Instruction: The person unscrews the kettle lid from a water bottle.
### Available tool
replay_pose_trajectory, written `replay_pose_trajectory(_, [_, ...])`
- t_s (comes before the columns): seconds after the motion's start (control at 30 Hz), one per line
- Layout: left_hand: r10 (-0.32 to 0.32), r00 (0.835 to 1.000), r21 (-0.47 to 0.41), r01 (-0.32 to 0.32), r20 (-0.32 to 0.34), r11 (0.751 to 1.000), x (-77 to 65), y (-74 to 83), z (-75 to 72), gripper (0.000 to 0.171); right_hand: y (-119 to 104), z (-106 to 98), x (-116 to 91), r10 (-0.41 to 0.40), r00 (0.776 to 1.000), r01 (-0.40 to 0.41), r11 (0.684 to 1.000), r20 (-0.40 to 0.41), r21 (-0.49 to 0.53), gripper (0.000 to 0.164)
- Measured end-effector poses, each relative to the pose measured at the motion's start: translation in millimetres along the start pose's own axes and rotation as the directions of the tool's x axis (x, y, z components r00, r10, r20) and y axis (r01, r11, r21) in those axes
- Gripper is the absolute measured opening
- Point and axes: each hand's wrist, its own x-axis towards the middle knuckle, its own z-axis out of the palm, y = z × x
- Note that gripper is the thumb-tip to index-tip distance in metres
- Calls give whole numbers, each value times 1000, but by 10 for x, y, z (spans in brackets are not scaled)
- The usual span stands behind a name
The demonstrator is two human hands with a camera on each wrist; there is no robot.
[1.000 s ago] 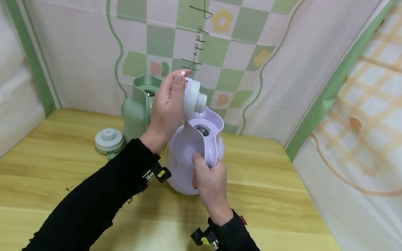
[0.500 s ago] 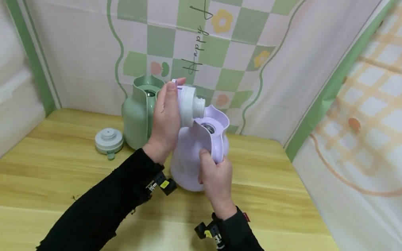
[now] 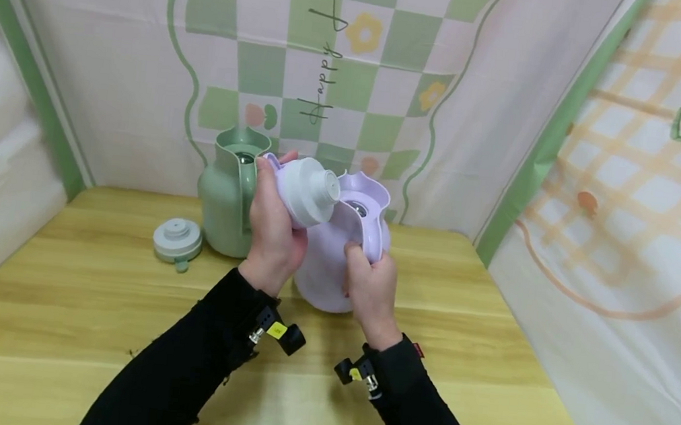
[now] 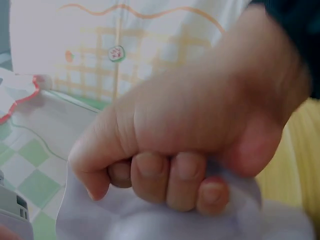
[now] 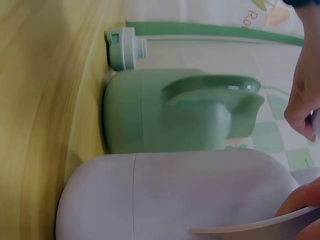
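My left hand (image 3: 274, 230) holds a white and lilac stopper lid (image 3: 310, 193) on its side, its narrow stepped end facing right. That lid is up beside the spout of a lilac thermos jug (image 3: 326, 265), whose mouth is uncovered. With curled fingers and thumb, my right hand (image 3: 372, 288) grips the jug's handle (image 3: 373, 235). Its curled fingers (image 4: 182, 180) show clearly in the left wrist view. I cannot tell if the lilac jug's base touches the table. Left of it stands a green thermos jug (image 3: 223, 195), also uncovered, partly behind my left hand.
A grey-white lid with a green tab (image 3: 177, 240) lies on the wooden table (image 3: 93, 326), left of the green jug; the right wrist view shows this lid (image 5: 128, 49) too. Patterned cloth (image 3: 359, 72) hangs behind and on both sides.
The lid in my left hand has come lower, and its narrow end has turned towards the viewer. The lilac jug and my right hand have shifted slightly right and farther back.
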Motion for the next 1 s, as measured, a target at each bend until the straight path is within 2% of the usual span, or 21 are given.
replay_pose_trajectory(0.17, [-109, 993, -93, 104, -51, 990, -37, -73, -74, 59, 54, -45, 107, -2, 1000, 1, 999, -29, -34, 37])
replay_pose_trajectory(0.33, [-198, 976, -202, 178, -88, 963, -22, -169, -161, 59, 87, -109, 199, 6, 999, -8, 999, -49, -51, 36])
replay_pose_trajectory(0.57, [-340, 934, -284, 298, -113, 911, 19, -295, -279, 75, 126, -214, 303, 29, 999, -31, 999, -46, -34, 38])
replay_pose_trajectory(0.7, [-373, 920, -295, 327, -118, 898, 33, -368, -327, 80, 129, -255, 342, 39, 998, -40, 999, -55, -21, 36])
replay_pose_trajectory(1.0, [-422, 890, -315, 355, -175, 880, 91, -545, -462, 75, 159, -316, 404, 40, 998, -40, 999, -54, 2, 34])
